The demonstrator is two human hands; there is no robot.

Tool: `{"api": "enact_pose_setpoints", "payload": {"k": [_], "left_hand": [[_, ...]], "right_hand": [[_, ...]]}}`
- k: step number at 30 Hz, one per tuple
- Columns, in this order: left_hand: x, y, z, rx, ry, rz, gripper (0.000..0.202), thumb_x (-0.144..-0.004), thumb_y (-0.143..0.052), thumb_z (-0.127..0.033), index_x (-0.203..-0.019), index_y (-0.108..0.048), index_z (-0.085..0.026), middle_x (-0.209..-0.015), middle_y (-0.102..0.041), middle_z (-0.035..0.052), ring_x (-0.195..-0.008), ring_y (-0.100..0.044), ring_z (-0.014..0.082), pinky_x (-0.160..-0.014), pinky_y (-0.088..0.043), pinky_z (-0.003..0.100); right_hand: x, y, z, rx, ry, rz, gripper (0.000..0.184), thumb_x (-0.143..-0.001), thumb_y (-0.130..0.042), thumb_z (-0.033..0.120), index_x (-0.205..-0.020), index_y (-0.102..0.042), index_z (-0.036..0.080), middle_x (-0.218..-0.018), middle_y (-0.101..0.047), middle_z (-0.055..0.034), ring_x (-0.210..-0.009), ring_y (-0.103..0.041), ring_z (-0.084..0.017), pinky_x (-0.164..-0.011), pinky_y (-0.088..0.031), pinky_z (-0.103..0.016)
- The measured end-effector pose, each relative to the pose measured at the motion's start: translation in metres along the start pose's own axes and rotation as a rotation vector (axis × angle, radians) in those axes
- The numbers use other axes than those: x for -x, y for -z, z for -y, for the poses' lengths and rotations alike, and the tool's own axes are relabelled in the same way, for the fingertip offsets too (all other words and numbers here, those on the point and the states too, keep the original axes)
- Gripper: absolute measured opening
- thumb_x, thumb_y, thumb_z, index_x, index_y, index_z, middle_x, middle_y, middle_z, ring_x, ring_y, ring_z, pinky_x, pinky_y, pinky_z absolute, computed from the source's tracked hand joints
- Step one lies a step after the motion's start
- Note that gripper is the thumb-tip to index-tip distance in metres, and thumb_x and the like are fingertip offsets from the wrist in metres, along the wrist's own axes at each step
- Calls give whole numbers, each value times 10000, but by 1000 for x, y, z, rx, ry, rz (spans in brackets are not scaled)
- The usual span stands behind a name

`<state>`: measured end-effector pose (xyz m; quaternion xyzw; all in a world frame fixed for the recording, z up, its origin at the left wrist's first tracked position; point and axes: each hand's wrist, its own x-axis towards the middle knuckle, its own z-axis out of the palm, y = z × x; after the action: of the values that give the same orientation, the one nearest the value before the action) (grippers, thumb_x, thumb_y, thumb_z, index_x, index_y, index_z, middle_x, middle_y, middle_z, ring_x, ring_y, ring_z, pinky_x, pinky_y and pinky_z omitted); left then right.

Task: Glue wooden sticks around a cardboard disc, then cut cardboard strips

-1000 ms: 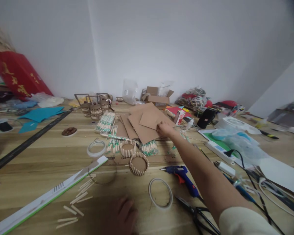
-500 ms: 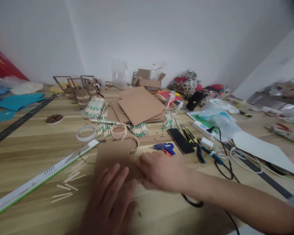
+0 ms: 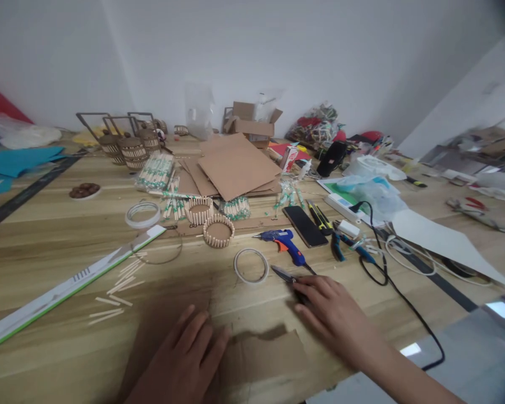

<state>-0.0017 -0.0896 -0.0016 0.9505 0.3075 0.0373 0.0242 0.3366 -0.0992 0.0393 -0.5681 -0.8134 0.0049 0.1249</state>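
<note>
**One piece of cardboard (image 3: 273, 353) and one pair of scissors (image 3: 283, 274), lying near the front edge of the table (image 3: 46, 365)**

Resting the left hand (image 3: 180, 359) palm down at the left side of the cardboard, fingers slightly spread and pinching nothing visible; seemingly steadying by weight rather than by grip. Showing a ragged far edge to the right of that hand; blurring into shadow to the left, so impossible to tell whether forming one piece or two.

Lapping the right hand (image 3: 330, 314) over the handles of the scissors, fingers bent; gripping or merely touching, cannot tell, with the handles largely hidden. Pointing the blades away from the body, toward the ring of tape (image 3: 266, 268) just beside the tips, presumably presenting the handles to the right hand.

Displaying beyond the scissors a glue gun (image 3: 294, 253), laid on its side with nozzle facing the nearer stick-walled ring (image 3: 219, 242), probably for easy reach. Scattering loose sticks (image 3: 108, 301) at left, well apart from the right hand. Showing larger cardboard sheets (image 3: 239, 166) stacked farther back, apparently to spare working room.
</note>
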Motion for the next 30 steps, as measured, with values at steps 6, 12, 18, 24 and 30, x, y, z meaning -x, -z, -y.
{"api": "enact_pose_setpoints", "payload": {"k": [6,12,18,24,30], "left_hand": [[-14,-10,2,80,9,-5,671,-848,-707,-468,-1446,-506,-240,-1227,-665,122,-1211,-572,327,-1143,-347,582],[-43,-3,3,22,166,132,620,-924,-635,-476,-1469,-482,-223,-1325,-611,165,-1296,-516,349,-1128,-383,592],[-69,0,5,12,273,88,610,-960,-561,-509,-1476,-474,-197,-1319,-608,181,-1300,-513,364,-1106,-412,595],[-83,12,9,39,360,93,576,-961,-578,-472,-1448,-510,-173,-1314,-619,181,-1302,-521,361,-1102,-430,561],[-71,9,12,49,298,60,543,-954,-609,-421,-1425,-521,-168,-1332,-618,157,-1286,-535,348,-1099,-447,529]], "right_hand": [[17,-25,-31,54,-103,-42,363,-969,-511,402,-1224,-664,194,-1195,-676,-164,-1082,-658,-310,-914,-575,-477],[-8,-33,-54,151,-54,-100,369,-987,-487,381,-1216,-671,158,-1185,-696,-159,-1106,-649,-316,-942,-554,-478],[-22,-38,-68,329,-42,-123,363,-955,-513,377,-1136,-708,129,-1118,-722,-177,-975,-688,-344,-832,-548,-505],[-42,-23,-20,282,187,-183,294,-979,-478,383,-1097,-700,232,-1090,-734,-101,-972,-682,-289,-789,-519,-424],[-59,-19,10,166,267,-132,215,-968,-521,320,-1062,-691,228,-1049,-740,-79,-959,-688,-281,-808,-516,-425]]}}
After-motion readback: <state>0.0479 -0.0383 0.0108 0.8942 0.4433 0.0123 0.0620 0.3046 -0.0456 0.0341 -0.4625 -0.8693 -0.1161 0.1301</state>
